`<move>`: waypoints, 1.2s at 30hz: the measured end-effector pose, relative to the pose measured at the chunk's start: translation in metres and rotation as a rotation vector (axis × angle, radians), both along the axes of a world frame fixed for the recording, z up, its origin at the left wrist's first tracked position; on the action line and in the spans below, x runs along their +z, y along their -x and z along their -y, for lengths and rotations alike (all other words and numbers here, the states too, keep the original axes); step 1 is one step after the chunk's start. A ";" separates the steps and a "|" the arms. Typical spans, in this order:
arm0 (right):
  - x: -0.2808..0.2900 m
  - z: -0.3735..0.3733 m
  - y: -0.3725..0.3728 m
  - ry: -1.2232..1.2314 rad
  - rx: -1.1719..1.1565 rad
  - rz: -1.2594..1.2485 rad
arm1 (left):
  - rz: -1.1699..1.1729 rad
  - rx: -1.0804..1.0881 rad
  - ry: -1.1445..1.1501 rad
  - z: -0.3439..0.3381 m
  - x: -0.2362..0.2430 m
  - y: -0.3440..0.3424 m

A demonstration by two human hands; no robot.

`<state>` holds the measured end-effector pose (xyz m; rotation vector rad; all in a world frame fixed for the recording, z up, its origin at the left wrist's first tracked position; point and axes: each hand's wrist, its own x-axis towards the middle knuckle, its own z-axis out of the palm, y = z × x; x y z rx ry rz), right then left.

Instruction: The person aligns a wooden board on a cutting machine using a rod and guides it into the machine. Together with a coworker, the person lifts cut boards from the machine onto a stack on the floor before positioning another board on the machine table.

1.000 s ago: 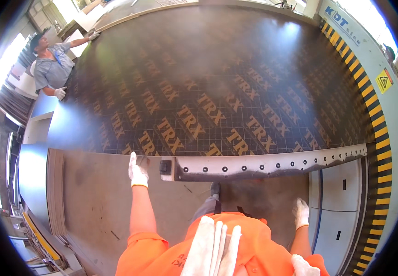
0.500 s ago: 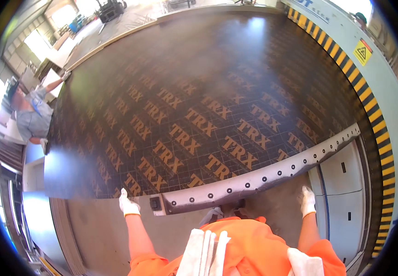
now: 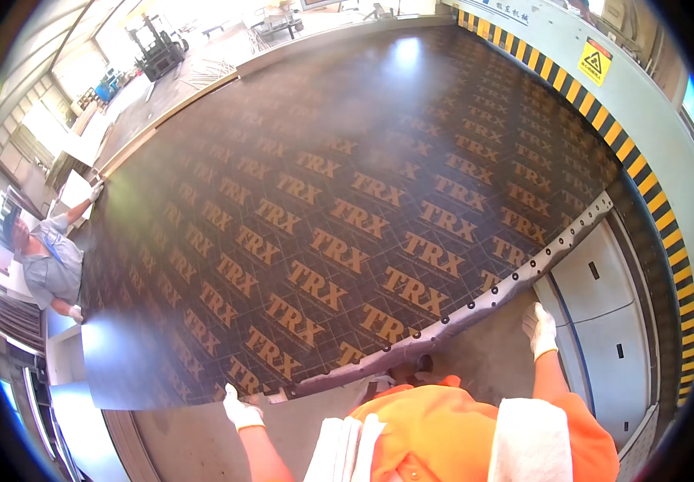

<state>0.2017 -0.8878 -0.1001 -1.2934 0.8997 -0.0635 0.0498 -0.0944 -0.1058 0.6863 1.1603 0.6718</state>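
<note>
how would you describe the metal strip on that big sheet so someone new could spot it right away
Start at the huge dark brown printed panel. Along its near edge, between the left hand and right hand, both in white gloves, runs a grey metal strip. It alone is bare, unprinted and dotted with small holes.

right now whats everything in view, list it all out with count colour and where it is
large dark brown printed sheet panel: 1, brown with orange lettering, fills the middle, tilted
grey perforated metal edge strip: 1, grey, along the panel's near edge
yellow and black hazard-striped machine border: 1, right side
yellow triangular warning sign: 1, upper right on the grey machine wall
pale grey machine cover panels: 2, right, below the strip
co-worker in grey shirt: 1, far left, white-gloved hands at the panel's far edge
forklift: 1, dark, top left background
left hand: 1, white glove, at the panel's near corner
right hand: 1, white glove, under the strip
orange sleeves and top: bottom centre
</note>
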 end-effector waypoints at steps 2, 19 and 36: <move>0.005 -0.020 -0.007 -0.057 -0.033 0.056 | -0.047 0.025 0.013 0.016 0.019 -0.008; 0.056 -0.121 -0.133 -0.231 -0.162 0.151 | -0.132 0.111 0.071 0.013 0.016 0.004; 0.035 -0.119 -0.100 -0.203 -0.151 0.167 | -0.092 0.082 -0.094 -0.008 0.001 -0.007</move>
